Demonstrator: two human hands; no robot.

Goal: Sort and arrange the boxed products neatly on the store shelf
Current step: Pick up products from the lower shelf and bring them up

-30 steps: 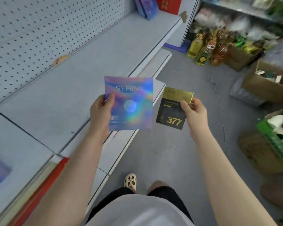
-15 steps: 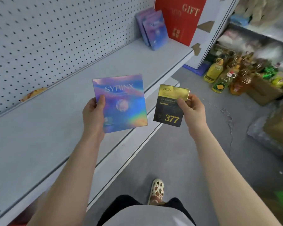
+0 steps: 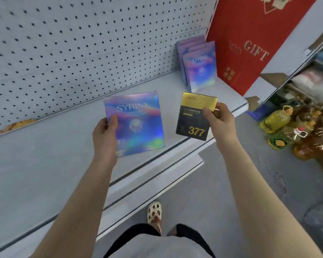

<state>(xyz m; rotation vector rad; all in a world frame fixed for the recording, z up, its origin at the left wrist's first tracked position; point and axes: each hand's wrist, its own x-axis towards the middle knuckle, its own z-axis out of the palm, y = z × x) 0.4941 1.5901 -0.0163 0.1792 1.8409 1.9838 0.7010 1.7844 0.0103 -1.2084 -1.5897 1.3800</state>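
Note:
My left hand (image 3: 105, 135) grips a flat holographic box marked SYRINX (image 3: 136, 121) by its left edge, above the grey shelf (image 3: 50, 157). My right hand (image 3: 219, 121) pinches a black and gold box marked 377 (image 3: 193, 118) at its right side, just over the shelf's front lip. Both boxes face me, a small gap apart. A row of matching SYRINX boxes (image 3: 199, 65) stands upright at the shelf's far end, against the pegboard back (image 3: 73, 43).
A tall red GIFT box (image 3: 250, 41) stands right of the standing row. A lower shelf (image 3: 157, 175) juts out below. Oil bottles (image 3: 280, 125) sit on the floor at the right. An orange scrap (image 3: 17, 125) lies at the back of the shelf.
I have stepped along the shelf; the standing SYRINX boxes and the red GIFT box are much nearer. Both hands still hold their boxes, now raised over the shelf.

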